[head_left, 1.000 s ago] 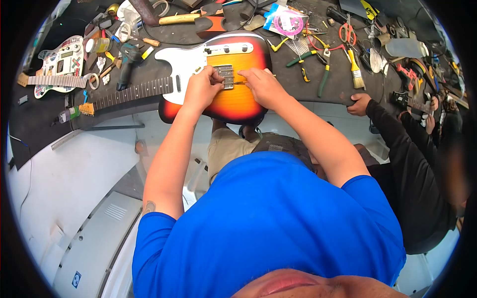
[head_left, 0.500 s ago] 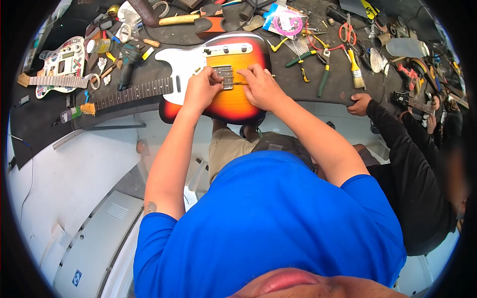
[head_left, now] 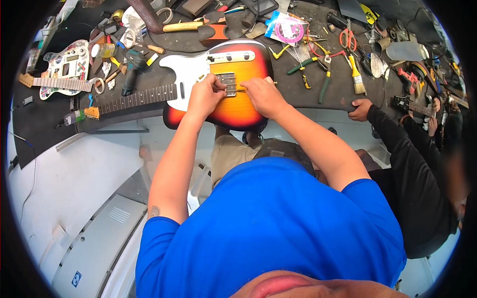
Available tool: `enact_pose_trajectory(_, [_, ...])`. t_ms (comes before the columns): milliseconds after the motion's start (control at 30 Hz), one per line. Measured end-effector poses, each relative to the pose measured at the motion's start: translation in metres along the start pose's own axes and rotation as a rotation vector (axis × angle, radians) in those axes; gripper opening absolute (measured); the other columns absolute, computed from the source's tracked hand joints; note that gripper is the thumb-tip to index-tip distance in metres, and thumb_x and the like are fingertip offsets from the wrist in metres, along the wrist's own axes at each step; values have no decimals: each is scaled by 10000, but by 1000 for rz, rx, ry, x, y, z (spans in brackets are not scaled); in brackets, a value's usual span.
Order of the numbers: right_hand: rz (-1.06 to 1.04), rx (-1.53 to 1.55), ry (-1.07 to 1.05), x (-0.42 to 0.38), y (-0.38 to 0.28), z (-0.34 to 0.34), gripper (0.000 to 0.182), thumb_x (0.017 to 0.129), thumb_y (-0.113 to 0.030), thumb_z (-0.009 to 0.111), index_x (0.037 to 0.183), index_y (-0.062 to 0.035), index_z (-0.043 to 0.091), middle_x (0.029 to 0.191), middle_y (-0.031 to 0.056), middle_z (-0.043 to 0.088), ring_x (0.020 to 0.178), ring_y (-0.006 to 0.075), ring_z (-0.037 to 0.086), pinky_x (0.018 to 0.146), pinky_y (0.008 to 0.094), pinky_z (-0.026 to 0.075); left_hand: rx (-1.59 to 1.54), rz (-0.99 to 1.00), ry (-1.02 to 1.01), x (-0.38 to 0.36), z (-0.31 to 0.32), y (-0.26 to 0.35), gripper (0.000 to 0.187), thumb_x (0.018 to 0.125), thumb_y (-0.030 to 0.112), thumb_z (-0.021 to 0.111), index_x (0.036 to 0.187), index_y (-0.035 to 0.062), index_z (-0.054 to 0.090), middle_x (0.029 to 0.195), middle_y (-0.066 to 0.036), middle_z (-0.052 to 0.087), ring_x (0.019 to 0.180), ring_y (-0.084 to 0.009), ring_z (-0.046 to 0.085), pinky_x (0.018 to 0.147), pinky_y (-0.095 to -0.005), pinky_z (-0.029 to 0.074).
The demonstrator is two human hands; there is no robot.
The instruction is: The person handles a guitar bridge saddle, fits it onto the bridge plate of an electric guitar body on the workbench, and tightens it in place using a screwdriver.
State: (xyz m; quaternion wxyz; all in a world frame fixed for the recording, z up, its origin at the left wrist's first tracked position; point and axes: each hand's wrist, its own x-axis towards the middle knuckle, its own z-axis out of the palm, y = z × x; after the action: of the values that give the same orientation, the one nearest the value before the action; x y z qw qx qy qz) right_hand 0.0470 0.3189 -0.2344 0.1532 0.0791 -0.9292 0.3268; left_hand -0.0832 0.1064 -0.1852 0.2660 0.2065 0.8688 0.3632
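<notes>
Nearest the camera, your blue shirt [head_left: 271,228] fills the lower frame, both bare forearms reaching up and away to the bench edge.

Your left hand [head_left: 205,96] rests on the sunburst guitar [head_left: 233,107], fingertips pinched at the left side of the metal bridge [head_left: 227,83]. Your right hand [head_left: 263,96] sits just beside it on the bridge's right, fingers curled around a thin yellow-handled tool [head_left: 244,90] that lies across the body toward the bridge; the tip is hidden under your fingers. The two hands are close together, almost meeting over the bridge.

The guitar lies flat on the dark bench mat [head_left: 59,111], lower body overhanging the bench edge, white pickguard [head_left: 186,74] and neck [head_left: 134,98] running out to the left.

To your right, another person's hand [head_left: 358,109] in a black sleeve rests on the bench edge.

Beyond the guitar: green-handled pliers [head_left: 325,79], a paintbrush [head_left: 357,74], red-handled scissors [head_left: 347,35], a packet with a pink coil [head_left: 285,26]. Far left, a white stickered guitar [head_left: 62,69] lies well apart, and a dark power drill [head_left: 131,67] lies near the neck.
</notes>
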Motion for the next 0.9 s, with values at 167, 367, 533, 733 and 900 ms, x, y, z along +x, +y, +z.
enact_pose_trajectory(167, [7,-52,-31,0,-2,4,304,934,-72,657,1233,-123,681,991,62,703,937,288,696,824,452,425,-64,9,12,-3,0,-2,260,833,-22,871,975,0,654,984,-122,832,904,-227,821,829,-353,642])
enact_pose_trajectory(367, [53,-50,-44,3,-10,3,356,886,-80,700,1239,-116,671,999,70,701,956,292,694,827,460,432,-47,25,31,-2,5,-7,255,837,-34,868,977,1,659,981,-120,833,896,-213,821,824,-343,646])
enact_pose_trajectory(533, [41,-26,-11,5,-10,0,435,854,-60,722,1283,-92,658,1028,99,696,980,292,696,836,469,439,-51,7,18,-3,2,-1,256,833,-32,868,983,-2,663,972,-123,831,894,-216,819,821,-341,643])
enact_pose_trajectory(733, [20,8,65,1,-8,5,394,871,-54,730,1259,-104,678,940,66,692,909,281,700,823,442,439,-35,41,25,-1,3,-6,261,833,-27,870,981,-2,657,967,-124,830,880,-216,818,814,-340,645])
enact_pose_trajectory(900, [-2,-44,40,1,-7,9,383,878,-58,729,1255,-118,689,912,54,688,861,271,692,807,430,443,-37,33,16,-2,1,-4,271,839,-25,872,989,-3,648,1003,-132,836,923,-222,816,834,-355,635])
